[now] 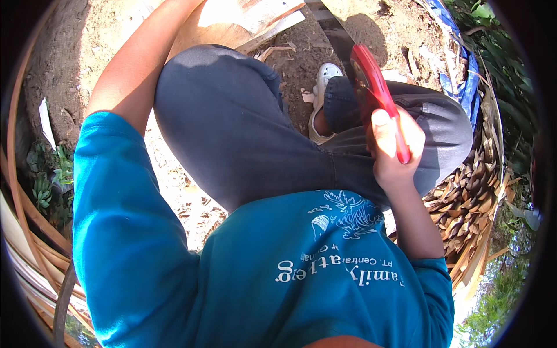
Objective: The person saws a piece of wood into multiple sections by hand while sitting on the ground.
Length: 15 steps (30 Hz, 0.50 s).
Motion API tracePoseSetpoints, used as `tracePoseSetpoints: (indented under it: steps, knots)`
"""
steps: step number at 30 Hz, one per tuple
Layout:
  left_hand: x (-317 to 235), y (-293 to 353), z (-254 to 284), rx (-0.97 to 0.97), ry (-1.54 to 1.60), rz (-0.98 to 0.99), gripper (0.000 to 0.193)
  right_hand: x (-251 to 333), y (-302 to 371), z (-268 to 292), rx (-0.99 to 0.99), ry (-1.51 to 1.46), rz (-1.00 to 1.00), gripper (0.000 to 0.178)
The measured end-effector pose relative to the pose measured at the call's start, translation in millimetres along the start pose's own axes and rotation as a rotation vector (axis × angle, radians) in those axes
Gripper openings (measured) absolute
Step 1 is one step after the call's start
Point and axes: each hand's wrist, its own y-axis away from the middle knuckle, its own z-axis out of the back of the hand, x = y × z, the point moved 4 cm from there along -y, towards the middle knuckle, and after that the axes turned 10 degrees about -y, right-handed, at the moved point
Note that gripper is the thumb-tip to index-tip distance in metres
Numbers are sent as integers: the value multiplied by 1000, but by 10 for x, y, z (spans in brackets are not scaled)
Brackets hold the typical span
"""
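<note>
My right hand [397,145] is closed around the red handle [380,81] of what looks like a hand saw, above my right thigh. Its wide metal blade [336,37] runs up and slightly left from the handle, and the far end is cut off by the top edge. Up at the top, left of the blade, lies a pale wooden board [243,23], partly in bright sun, beyond my left knee. My left forearm reaches up past that knee toward the board. The left hand itself is outside the picture.
I sit with knees bent over bare dirt [58,75] scattered with wood scraps. A white clog [325,78] is on my foot. Stacked split wood or bamboo pieces [464,197] stand at the right, below a blue tarp [469,87]. Long thin strips [35,232] curve along the left.
</note>
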Motion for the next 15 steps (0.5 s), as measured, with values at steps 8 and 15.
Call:
tracePoseSetpoints:
  steps: [8,15]
  knots:
    - [37,-16,-3,45,-4,40,23,-334,-786,-322,-90,-125,0,35]
    - [18,-5,1,35,14,42,20,-121,-546,-212,-22,-174,-118,31]
